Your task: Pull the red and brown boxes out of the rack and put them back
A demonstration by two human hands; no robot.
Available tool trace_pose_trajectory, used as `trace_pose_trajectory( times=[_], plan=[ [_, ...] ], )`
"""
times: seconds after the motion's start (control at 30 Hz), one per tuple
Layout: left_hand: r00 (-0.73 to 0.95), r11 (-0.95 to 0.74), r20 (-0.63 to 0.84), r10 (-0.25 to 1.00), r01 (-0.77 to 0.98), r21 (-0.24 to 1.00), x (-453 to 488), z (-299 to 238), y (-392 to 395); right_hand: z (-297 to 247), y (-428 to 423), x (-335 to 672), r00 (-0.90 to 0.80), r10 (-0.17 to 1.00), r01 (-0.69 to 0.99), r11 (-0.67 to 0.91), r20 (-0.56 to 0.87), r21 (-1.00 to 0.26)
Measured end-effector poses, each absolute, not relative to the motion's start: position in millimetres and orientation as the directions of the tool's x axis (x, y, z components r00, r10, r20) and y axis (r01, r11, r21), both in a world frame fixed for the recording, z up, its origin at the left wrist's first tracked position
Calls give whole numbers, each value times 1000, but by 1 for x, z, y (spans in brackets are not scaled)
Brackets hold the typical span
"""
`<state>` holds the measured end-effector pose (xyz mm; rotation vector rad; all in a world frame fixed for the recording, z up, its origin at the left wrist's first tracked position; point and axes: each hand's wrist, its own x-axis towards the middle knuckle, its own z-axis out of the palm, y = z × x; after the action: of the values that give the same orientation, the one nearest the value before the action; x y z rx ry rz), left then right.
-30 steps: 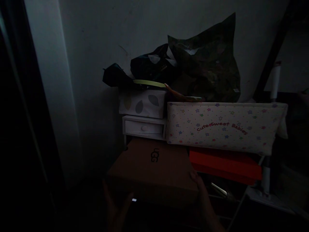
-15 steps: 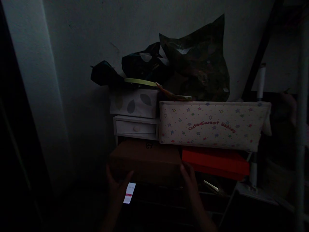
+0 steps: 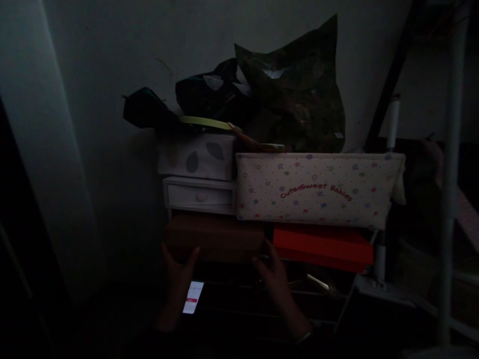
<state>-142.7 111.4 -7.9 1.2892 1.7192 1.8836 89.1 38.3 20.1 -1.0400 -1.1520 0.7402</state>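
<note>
A: Where do we place the brown box (image 3: 215, 234)?
B: Low in a dim corner, btwn a person's two bare hands, just under a white drawer unit (image 3: 219, 206) and left of a red box (image 3: 322, 245). How far back it reaches, we can't tell.
A: And the L hand (image 3: 177, 271)?
B: At the box's front L corner, fingers (image 3: 166, 255) and thumb spread wide apart, thumb by the front face. We see a lit phone (image 3: 193, 297) near that wrist; what it rests on is too dark to tell.
A: R hand (image 3: 276, 274)?
B: At the opp. end, w/ fingers (image 3: 273, 251) up by the box's R edge and thumb lower, apart from them. We note a thin bracelet (image 3: 304, 337) on the wrist.
A: What do we have up top?
B: A leaf-print container (image 3: 205, 158) atop the drawer unit; next to it, a star-print fabric bin (image 3: 318, 192) reading "Cute Sweet Babies," above the red box. Dark bags (image 3: 213, 94) crowd the top, w/ a big plastic bag (image 3: 299, 99) rising behind the bin vs. a pale wall (image 3: 112, 60).
</note>
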Motion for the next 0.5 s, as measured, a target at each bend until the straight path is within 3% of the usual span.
trace_pose_trajectory(
  times=[0.07,0.13,0.23,0.37,0.5],
  plan=[
    [-563,-215,376,736,333,918,-142,-6,113,15,36,91,203,899,126,369,388,-921],
    [-569,-158,319,758,314,936,-142,-4,111,11,30,96,172,869,324,394,463,-860],
    [-579,-122,334,743,374,919,-141,-6,102,9,20,116,140,745,696,395,652,-600],
    [-581,-242,515,630,483,841,-133,-21,76,10,13,168,99,564,972,121,820,-201],
    [-532,-324,479,698,362,874,-106,-47,42,8,24,224,47,621,991,-127,783,41]
  ],
)
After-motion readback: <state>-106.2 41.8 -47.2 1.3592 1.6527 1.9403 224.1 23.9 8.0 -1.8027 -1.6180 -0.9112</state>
